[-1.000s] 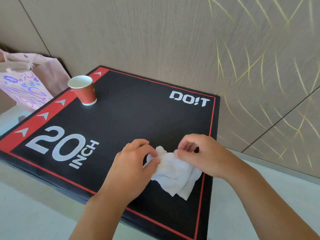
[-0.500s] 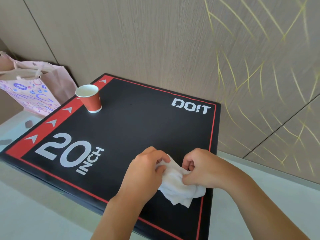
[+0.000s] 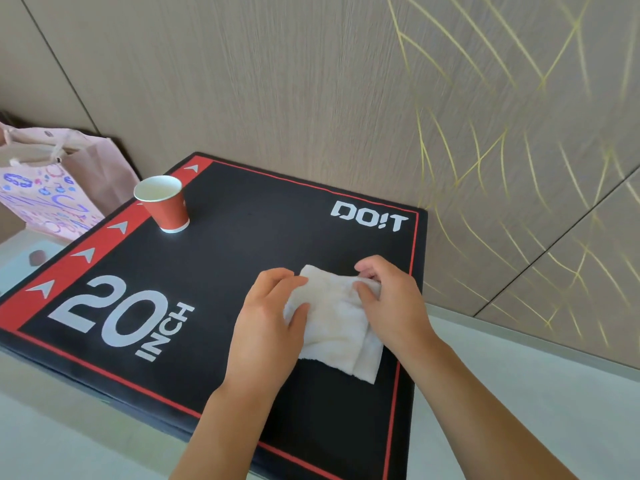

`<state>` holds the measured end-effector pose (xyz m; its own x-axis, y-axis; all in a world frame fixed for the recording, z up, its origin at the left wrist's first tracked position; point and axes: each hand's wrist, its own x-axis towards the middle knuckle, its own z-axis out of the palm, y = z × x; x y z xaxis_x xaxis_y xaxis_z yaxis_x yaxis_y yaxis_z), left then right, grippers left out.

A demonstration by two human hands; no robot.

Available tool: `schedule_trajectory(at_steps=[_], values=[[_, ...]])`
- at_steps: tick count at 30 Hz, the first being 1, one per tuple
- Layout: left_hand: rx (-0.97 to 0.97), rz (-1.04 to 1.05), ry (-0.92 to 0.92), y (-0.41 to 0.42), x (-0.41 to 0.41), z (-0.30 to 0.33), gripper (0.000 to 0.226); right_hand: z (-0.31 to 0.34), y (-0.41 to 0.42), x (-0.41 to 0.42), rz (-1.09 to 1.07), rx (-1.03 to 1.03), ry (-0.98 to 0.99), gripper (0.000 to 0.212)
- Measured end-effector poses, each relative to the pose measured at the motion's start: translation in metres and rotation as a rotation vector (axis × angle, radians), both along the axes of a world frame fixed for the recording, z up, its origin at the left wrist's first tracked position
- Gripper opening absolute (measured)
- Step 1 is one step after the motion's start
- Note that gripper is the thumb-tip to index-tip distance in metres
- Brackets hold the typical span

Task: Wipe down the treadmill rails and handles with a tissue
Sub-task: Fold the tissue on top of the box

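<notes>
A: Where is the tissue (image 3: 334,318) right now?

B: It lies on the black box (image 3: 242,258), near the right edge, just inside the thin red border line. It is white, folded into a rough rectangle, with a second layer peeking out along its right and lower side.

A: And the hands?

B: Both are on it. The left hand (image 3: 268,323) pinches the left edge, thumb on top and fingers curled at the upper left corner. The right hand (image 3: 391,303) grips the upper right corner, thumb pressed onto the tissue and fingers curled over the top edge.

A: So neither hand is spread flat?

B: No, both are curled round the tissue. Bare forearms run in from the bottom of the view.

A: What else sits on the box?

B: A red cup (image 3: 164,202) with a white inside, upright, at the far left by the red stripe (image 3: 74,265) with white arrows. It stands well apart from the hands. The top also carries "20 INCH" in large white print on the left and "DO!T" near the far right corner.

A: Anything around it?

B: A pink bag (image 3: 52,188) with purple doodles stands to the left, beyond the box. Behind is a beige wall (image 3: 311,81) with thin gold lines on its right part, and a pale floor (image 3: 536,393) below
</notes>
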<state>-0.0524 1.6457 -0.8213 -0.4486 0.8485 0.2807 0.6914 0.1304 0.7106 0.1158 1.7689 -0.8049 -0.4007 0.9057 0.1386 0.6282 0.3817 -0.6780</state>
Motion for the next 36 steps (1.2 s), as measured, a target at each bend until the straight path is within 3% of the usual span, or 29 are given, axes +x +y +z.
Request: schedule_trajectory(at_steps=[5,9,17,20,24,28,31,33,36], values=[[-0.032,-0.123,0.205,-0.004,0.005,-0.016,0.018,0.003,-0.003,-0.008,0.107,0.226,-0.114,0.015],[-0.07,-0.097,0.352,-0.005,-0.003,-0.024,0.034,0.005,-0.029,-0.019,0.327,0.063,-0.201,0.014],[-0.235,-0.007,0.464,0.006,-0.008,-0.023,0.04,0.015,-0.021,-0.007,0.22,0.093,-0.425,0.03],[-0.199,-0.044,0.413,0.0,-0.005,-0.015,0.042,0.022,-0.031,-0.009,0.259,0.113,-0.426,0.037],[-0.126,-0.152,0.301,-0.008,-0.002,-0.017,0.045,0.024,-0.045,-0.007,0.301,-0.057,-0.418,0.049],[-0.307,-0.203,0.298,-0.006,-0.003,-0.019,0.053,0.013,-0.049,-0.003,0.32,-0.047,-0.541,0.068],[-0.322,-0.203,0.345,0.0,-0.001,-0.019,0.074,0.012,-0.037,0.002,0.313,-0.031,-0.502,0.072],[-0.329,-0.188,0.31,0.003,0.0,-0.02,0.07,0.012,-0.033,0.002,0.325,-0.004,-0.485,0.071],[-0.224,-0.14,0.273,0.001,0.003,-0.013,0.047,0.014,-0.039,-0.002,0.313,-0.008,-0.471,0.066]])
